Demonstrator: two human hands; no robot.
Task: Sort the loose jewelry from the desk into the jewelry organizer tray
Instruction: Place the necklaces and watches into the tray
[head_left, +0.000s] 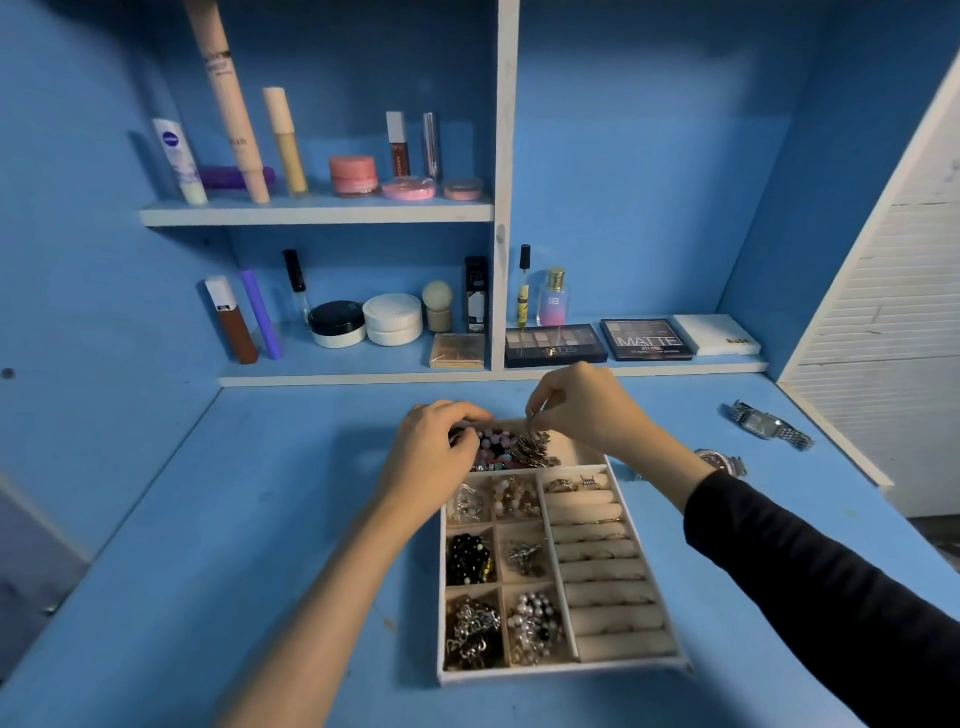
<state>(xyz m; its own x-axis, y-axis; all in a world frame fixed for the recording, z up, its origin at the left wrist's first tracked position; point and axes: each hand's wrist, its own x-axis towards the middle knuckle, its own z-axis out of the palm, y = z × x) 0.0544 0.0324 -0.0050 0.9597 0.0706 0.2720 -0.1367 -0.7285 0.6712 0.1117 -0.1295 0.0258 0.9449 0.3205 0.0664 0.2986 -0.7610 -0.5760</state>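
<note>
The beige jewelry organizer tray (670, 664) lies on the blue desk before me, its small compartments filled with chains, beads and pearls, and ring rolls on the right. My left hand (434, 457) rests curled over the far long compartment, its fingers on a beaded bracelet (493, 441). My right hand (582, 408) pinches a metallic chain piece (535, 448) that hangs into that same compartment. Two loose watches lie on the desk to the right: a silver one (774, 426) and another (719, 461) partly hidden behind my right wrist.
Shelves behind the desk hold cosmetics: tubes, jars, perfume bottles (553, 299) and eyeshadow palettes (647, 340). A white slatted panel (883, 364) borders the desk on the right. The blue desk surface (208, 519) stretches left of the tray.
</note>
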